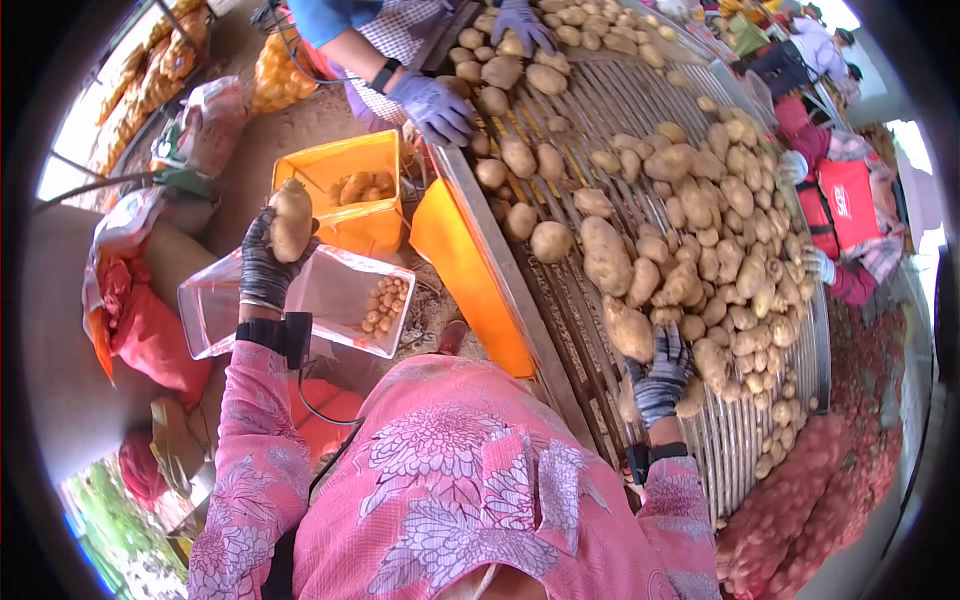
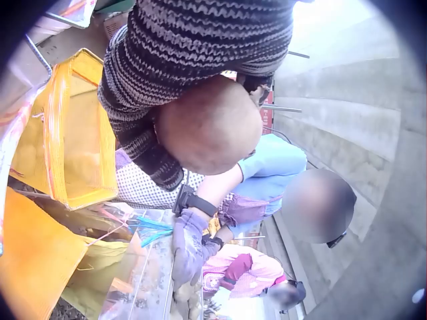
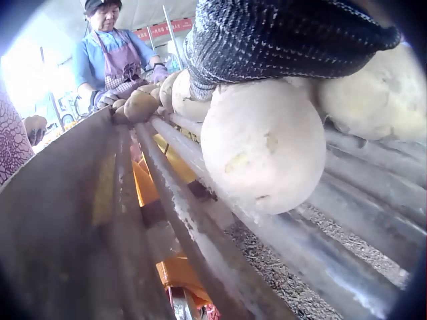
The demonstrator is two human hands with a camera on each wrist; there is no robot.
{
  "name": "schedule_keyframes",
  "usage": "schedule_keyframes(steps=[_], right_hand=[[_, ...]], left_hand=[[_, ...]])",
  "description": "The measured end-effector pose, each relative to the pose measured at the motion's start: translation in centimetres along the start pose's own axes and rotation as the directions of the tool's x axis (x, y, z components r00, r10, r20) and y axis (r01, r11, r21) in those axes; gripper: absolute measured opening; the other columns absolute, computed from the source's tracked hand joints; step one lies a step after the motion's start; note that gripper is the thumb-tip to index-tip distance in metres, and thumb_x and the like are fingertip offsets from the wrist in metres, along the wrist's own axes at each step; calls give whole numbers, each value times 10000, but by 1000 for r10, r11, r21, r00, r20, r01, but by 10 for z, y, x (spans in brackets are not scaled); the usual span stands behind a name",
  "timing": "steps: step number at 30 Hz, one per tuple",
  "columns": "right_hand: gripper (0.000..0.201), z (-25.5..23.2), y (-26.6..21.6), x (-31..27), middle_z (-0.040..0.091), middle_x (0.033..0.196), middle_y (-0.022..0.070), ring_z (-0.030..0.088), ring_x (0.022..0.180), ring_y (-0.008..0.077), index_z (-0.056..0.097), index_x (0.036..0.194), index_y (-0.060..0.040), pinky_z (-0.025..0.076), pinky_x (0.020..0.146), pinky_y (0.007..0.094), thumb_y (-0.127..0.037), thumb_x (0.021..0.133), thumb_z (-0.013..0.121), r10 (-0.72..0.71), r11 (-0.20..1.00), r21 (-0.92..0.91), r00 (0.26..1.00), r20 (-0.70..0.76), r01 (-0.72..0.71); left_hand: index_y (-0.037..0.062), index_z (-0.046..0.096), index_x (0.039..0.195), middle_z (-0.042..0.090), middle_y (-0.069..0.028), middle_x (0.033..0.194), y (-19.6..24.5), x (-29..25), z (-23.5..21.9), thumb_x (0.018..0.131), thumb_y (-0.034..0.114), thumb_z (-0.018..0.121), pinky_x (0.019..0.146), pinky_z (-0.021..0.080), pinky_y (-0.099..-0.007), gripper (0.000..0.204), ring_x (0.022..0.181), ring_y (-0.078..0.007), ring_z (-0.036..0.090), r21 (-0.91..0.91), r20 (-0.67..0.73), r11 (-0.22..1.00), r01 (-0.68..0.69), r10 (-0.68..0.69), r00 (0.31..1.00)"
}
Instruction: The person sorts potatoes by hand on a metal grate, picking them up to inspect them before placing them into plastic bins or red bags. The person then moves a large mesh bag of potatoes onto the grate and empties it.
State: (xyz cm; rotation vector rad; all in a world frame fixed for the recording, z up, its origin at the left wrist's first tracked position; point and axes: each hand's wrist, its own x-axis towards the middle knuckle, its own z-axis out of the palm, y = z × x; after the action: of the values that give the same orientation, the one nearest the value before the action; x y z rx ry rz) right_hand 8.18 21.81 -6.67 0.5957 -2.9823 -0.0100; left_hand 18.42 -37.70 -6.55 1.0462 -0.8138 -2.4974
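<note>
My left hand (image 1: 262, 262), in a dark striped knit glove, grips a large potato (image 1: 291, 220) above the bins at the left. In the left wrist view the gloved fingers (image 2: 133, 120) curl round that potato (image 2: 212, 125). Over the slatted metal rack my right hand (image 1: 660, 378), gloved alike, holds a big potato (image 1: 627, 328) between thumb and fingers at the near edge of the pile. The right wrist view has this pale potato (image 3: 263, 147) under the glove (image 3: 280, 43), low over the bars (image 3: 200, 233).
Potatoes (image 1: 735, 190) heap on the rack's right side. An orange bin (image 1: 385, 218) holds some potatoes; a white-lined bin (image 1: 330, 300) holds small ones. Another person's purple-gloved hands (image 1: 432, 108) are at the far end. An orange sheet (image 1: 470, 270) hangs along the rack's edge. Red net sacks (image 1: 800, 490) lie right.
</note>
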Motion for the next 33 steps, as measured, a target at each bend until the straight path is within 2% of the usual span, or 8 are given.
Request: schedule_keyframes(steps=[6,8,16,21,26,28,31,33], right_hand=[[665,-1,-2,-5,493,1241,158,446,1139,359,512,1211,-72,341,985,453,-404,670,708,23,1000,18,998,-62,-22],[635,5,1,-6,519,1202,168,464,1118,363,517,1202,-55,358,969,447,-401,698,690,17,998,69,998,-64,-13],[633,7,-2,-5,529,1181,208,497,1087,356,481,1254,-23,381,949,437,-399,769,639,53,997,-58,999,-4,-53],[676,16,8,-2,591,1061,213,543,979,371,554,1150,-6,433,856,436,-467,673,687,15,1000,-27,998,-55,-16],[738,-1,-3,21,595,1028,169,546,966,347,542,1133,-62,418,867,446,-492,572,753,55,998,33,983,175,-61],[791,-33,-17,34,582,1105,178,536,1030,349,505,1226,-91,407,907,445,-530,608,729,135,991,-31,926,352,-132],[791,-34,-8,34,582,1125,183,539,1050,346,486,1254,-75,407,920,438,-543,653,701,136,981,82,924,358,-177],[705,-12,19,24,604,1091,187,565,1022,336,497,1240,-39,432,906,408,-476,721,689,127,829,497,952,279,-256]], left_hand=[[94,553,1115,620,-75,1026,-8,-40,-16,825,406,565,768,507,-415,425,914,-264,603,-130,-27,987,-97,94,995],[51,554,1108,635,-112,981,-7,-51,-59,882,338,501,722,540,-402,369,792,-267,633,-174,178,980,-97,128,976],[47,578,1089,649,-94,952,-7,-158,-108,886,326,512,669,552,-395,351,802,-237,643,-224,-147,928,-297,268,952],[65,551,1131,623,-82,1000,-31,-234,-207,790,393,616,789,504,-372,477,860,-249,610,-47,-530,874,-484,389,754],[102,582,1065,618,-109,994,-28,-212,-377,821,379,514,771,493,-423,376,944,-285,592,227,-493,969,101,25,869],[91,570,1126,634,-115,1005,-4,-161,-320,847,346,461,747,510,-452,393,918,-334,610,285,-727,952,109,141,672],[112,543,1216,611,7,1025,-36,-92,-101,789,181,655,640,421,-236,447,751,-114,561,648,-207,757,-84,282,937],[51,583,1145,612,-8,996,-78,-47,25,818,73,611,707,450,-235,329,801,-106,559,741,297,546,-391,256,920]])
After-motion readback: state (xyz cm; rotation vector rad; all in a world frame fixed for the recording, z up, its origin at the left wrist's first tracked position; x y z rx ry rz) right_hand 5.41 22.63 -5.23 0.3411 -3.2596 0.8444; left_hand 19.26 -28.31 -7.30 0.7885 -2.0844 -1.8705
